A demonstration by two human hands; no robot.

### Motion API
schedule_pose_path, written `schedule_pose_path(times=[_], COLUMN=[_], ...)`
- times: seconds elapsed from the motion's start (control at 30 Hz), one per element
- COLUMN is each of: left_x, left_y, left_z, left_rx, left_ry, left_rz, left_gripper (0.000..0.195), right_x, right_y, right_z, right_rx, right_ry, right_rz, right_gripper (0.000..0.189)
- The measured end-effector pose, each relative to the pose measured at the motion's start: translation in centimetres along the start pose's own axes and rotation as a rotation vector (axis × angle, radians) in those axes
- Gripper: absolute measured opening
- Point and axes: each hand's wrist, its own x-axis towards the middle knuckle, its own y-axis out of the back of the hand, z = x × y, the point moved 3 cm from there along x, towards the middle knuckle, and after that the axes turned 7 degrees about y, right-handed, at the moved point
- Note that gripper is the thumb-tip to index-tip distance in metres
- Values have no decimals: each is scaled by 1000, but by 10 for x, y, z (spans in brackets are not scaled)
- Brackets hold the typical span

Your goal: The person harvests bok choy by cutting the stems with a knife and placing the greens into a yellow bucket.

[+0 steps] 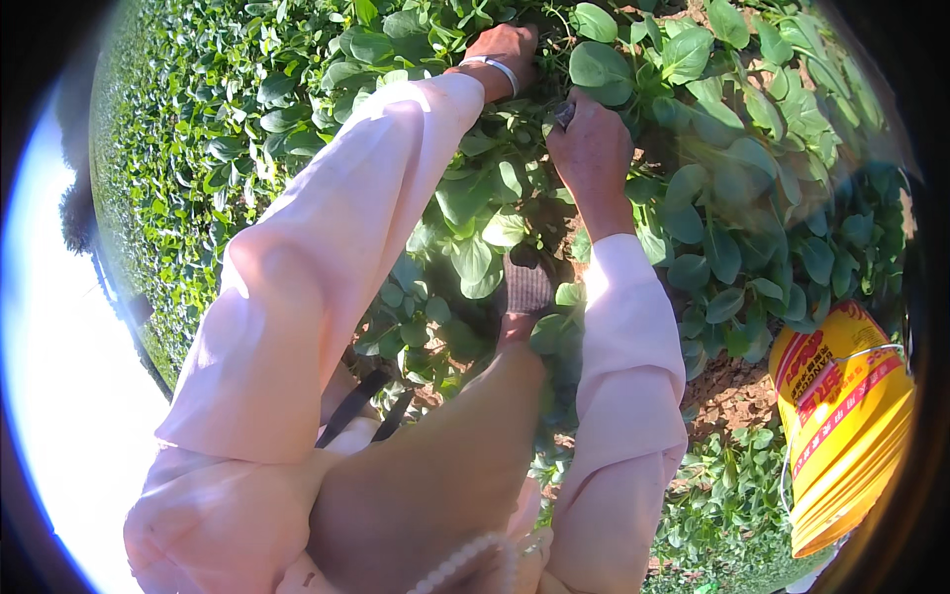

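My left hand (pixel 508 56) reaches in among leafy green plants (pixel 371 48) at the top of the view. It wears a pale bracelet (pixel 493 68), and leaves and shadow hide its fingertips. Lower and to the right, my right hand (pixel 597 148) is curled into a fist just below a broad round leaf (pixel 601 73). A small dark object (pixel 565 114) shows at its thumb side; what it is cannot be made out. Between my forearms grow more broad-leaved plants (pixel 471 256) in reddish soil.
A yellow plastic bucket (pixel 839 438) with a wire handle and red printing lies tilted at the right. Bare reddish soil (pixel 731 393) shows beside it. My foot in a dark ribbed sock (pixel 528 286) stands among the plants. Dense low greenery (pixel 171 148) fills the left side.
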Motion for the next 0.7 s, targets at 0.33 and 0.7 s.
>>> schedule_pose_path(times=[0.33, 0.7], left_x=[-73, -141], left_y=[2, 15], left_z=[-28, -21], left_rx=[-227, -216], left_ry=[-203, -459], left_rz=[244, 195], left_gripper=[47, 40], right_x=[-56, -88], right_y=[56, 52], right_z=[27, 34], right_rx=[308, 286], right_ry=[-63, -121], right_rz=[77, 59], right_gripper=[19, 21])
